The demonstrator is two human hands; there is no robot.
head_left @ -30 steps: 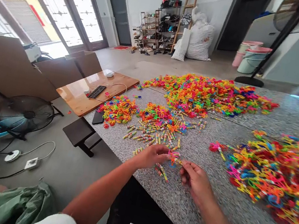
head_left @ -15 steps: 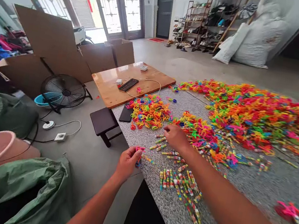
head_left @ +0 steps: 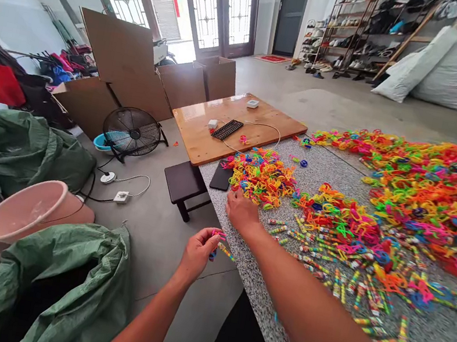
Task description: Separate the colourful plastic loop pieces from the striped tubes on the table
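The pink plastic piece (head_left: 218, 234) is in your left hand (head_left: 196, 251), pinched between thumb and fingers just off the edge of the stone table. A patterned stick (head_left: 226, 252) pokes out below it toward the tabletop, with a bit of blue beside it; whether these are joined to the pink piece is hidden by your fingers. It should be very light, springy and a little slick, with thin parts that could bend, so a soft pinch on its thickest part ought to serve better than a hard squeeze. The stick looks stiffer and would be best held near its middle.

Your right hand (head_left: 242, 212) is low at the near edge of the small pile (head_left: 263, 177), fingers curled close together; you cannot tell from here whether they hold anything. Those pieces look tangled, so lifting one by its outer rim may drag others along.

Just beside that pile lies a black phone (head_left: 221, 177). To the right are loose sticks (head_left: 359, 294), a middle pile (head_left: 340, 214) and, farther off, the big pile (head_left: 441, 191). Beyond the phone stands a wooden table (head_left: 195, 130); on the floor to your left sits an open green bag (head_left: 105, 267).
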